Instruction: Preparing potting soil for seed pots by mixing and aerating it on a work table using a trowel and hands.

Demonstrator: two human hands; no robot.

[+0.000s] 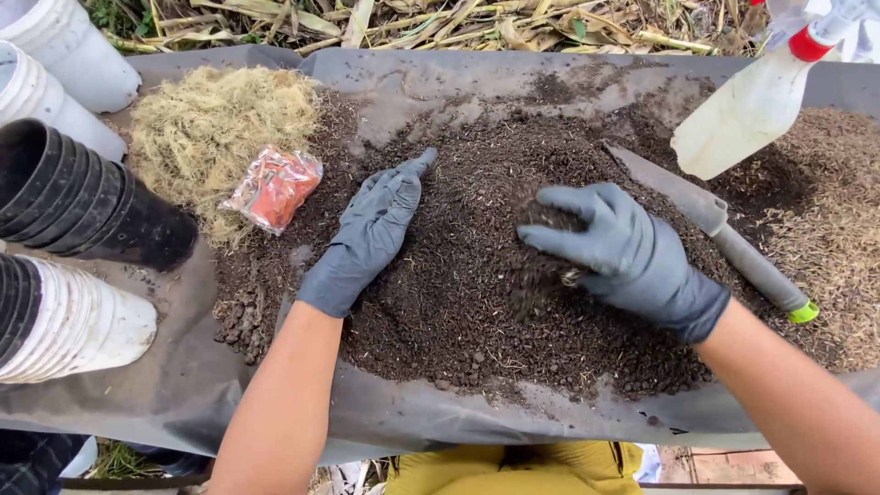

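Both my hands wear dark grey gloves over a heap of dark soil (477,293) spread on a grey sheet (183,385). My left hand (371,229) lies flat on the left slope of the heap, fingers together and pointing up-right. My right hand (623,247) is cupped above the middle of the heap with loose soil in its fingers, and some crumbs are falling from it. A grey trowel (715,225) with a green-tipped handle lies in the soil just right of my right hand.
A pale spray bottle (756,105) with a red collar hangs at top right. Dry straw-coloured fibre (215,128) and an orange packet (275,188) lie at left. Stacked black pots (82,197) and white pots (73,321) lie at the left edge. Brown husk (839,229) sits at right.
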